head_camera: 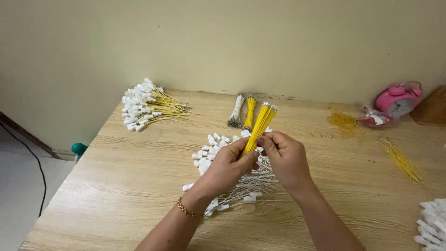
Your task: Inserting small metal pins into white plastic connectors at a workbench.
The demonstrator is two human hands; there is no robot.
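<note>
At far left, a black cable (33, 158) is seen trailing across the pale floor, with a small teal round object (79, 148) just beside the edge of the light wood-grain tabletop (139, 186). Toward the tabletop's back left corner, a heap of yellow wires fitted with white plastic connectors (144, 104) is spread in a fan. At centre, a bundle of thin yellow wires with bare metal tips (259, 125) is held tilted above a loose pile of white wires ending in white plastic connectors (227, 179). The bundle is gripped at its lower end by the left hand (227, 169), a gold chain bracelet (188, 210) worn at its wrist, while its middle is pinched by the fingertips of the right hand (285, 158). Behind, two small bunches, one white-and-grey (236, 112) and one yellow (250, 113), are laid side by side. Farther right, loose yellow wires (400, 159) are scattered, a pink alarm clock (398, 99) is placed near the wall, and more white connectors (432, 225) are cut off by the frame's edge.
</note>
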